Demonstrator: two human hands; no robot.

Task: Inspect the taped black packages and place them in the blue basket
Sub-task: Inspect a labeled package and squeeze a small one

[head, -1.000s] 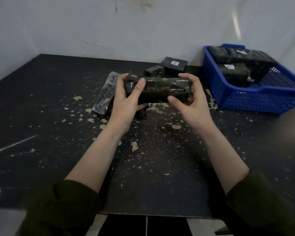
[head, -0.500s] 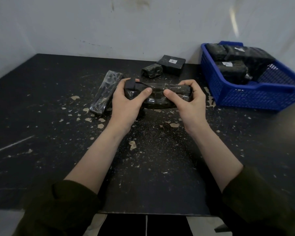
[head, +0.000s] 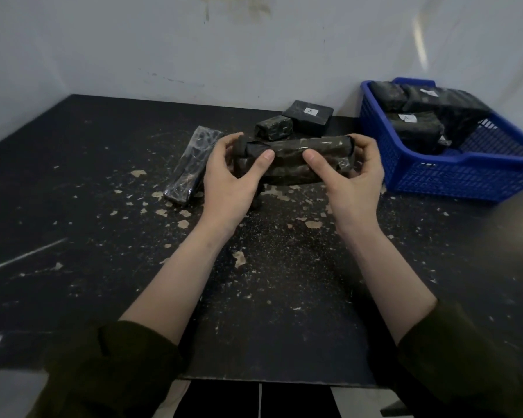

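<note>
left grip (head: 233,179) and right grip (head: 355,179) clamped on package (head: 288,148) | thumbs had slid inward | inspection ongoing | basket (head: 435,180) right of grips

Black scuffed table (head: 73,267) (paint flaking), stained white wall (head: 163,40).

— How are the arms set?
— Both forearms reach forward, bare below the dark olive sleeves (head: 112,366). The left grip (head: 230,173) curls round one end of a long black tape-wrapped package (head: 296,152), thumb on its near face.
— And the other?
— The right grip (head: 354,176) mirrors it at the opposite end, thumb pointing inward, fingers curled over the top.
</note>
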